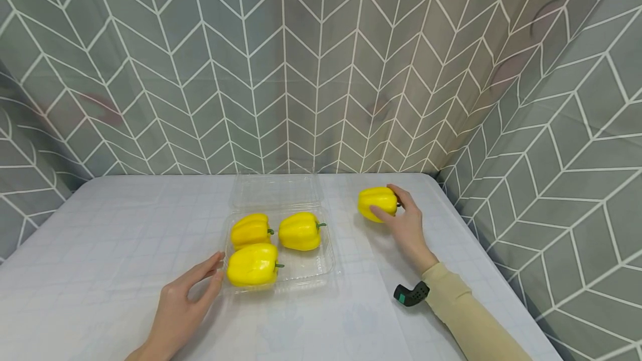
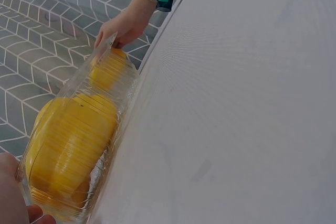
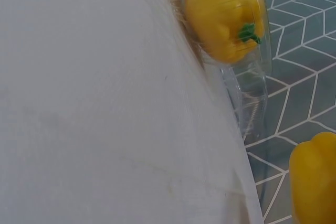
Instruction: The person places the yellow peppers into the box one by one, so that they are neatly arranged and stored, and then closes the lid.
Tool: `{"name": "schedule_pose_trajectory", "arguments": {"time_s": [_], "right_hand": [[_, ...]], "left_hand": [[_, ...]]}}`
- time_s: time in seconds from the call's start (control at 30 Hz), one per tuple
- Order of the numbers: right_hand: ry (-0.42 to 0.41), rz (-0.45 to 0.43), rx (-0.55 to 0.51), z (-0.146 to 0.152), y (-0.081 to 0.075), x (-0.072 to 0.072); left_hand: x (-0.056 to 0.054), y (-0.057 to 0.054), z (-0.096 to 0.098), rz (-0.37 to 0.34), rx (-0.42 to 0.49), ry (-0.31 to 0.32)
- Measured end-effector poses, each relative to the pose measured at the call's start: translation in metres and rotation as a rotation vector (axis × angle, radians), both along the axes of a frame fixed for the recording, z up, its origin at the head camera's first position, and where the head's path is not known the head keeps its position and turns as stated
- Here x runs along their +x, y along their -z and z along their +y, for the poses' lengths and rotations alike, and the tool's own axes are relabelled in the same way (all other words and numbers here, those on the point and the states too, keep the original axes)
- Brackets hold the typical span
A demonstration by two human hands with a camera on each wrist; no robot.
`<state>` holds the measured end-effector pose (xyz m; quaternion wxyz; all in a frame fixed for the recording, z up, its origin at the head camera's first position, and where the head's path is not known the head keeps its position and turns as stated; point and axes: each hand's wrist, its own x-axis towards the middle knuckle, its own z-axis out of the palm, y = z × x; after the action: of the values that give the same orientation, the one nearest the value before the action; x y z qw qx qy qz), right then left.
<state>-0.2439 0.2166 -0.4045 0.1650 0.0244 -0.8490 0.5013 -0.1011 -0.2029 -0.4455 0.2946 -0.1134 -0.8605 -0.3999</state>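
A clear plastic clamshell container (image 1: 306,267) lies with its lid (image 1: 276,191) folded back on the table. Three yellow bell peppers are inside: one at the back left (image 1: 249,230), one at the back right (image 1: 299,232) and one at the front left (image 1: 252,265). My left hand (image 1: 185,299) is at the container's left rim, its fingers loosely bent and touching the side. To the right of the container, my right hand (image 1: 405,224) grips another yellow bell pepper (image 1: 376,203) between thumb and fingers, near the stem end. That pepper shows partly in the right wrist view (image 3: 317,182).
A white cloth covers the table (image 1: 125,227). Behind and to the right hangs a grey curtain (image 1: 301,71) with white chevron lines. A black strap device (image 1: 411,294) sits at the right wrist by the beige sleeve (image 1: 466,311).
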Motion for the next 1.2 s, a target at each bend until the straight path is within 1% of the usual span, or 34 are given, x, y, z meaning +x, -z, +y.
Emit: {"name": "schedule_pose_trajectory", "arguments": {"time_s": [0.13,0.37,0.6,0.9,1.2], "right_hand": [[-0.01,0.01,-0.001,-0.003,-0.002,0.002],[-0.037,0.039,0.012,-0.009,-0.005,0.006],[-0.062,0.065,0.014,-0.015,-0.009,0.012],[-0.077,0.078,0.013,-0.02,-0.01,0.015],[-0.093,0.087,0.007,-0.026,-0.016,0.02]], "left_hand": [[0.0,0.0,0.0,-0.007,-0.001,-0.005],[0.0,0.0,0.0,0.002,0.001,-0.001],[0.001,-0.001,0.0,-0.014,-0.01,-0.014],[0.001,-0.002,0.001,-0.012,-0.013,-0.012],[0.001,-0.001,0.001,0.002,-0.004,-0.001]]}}
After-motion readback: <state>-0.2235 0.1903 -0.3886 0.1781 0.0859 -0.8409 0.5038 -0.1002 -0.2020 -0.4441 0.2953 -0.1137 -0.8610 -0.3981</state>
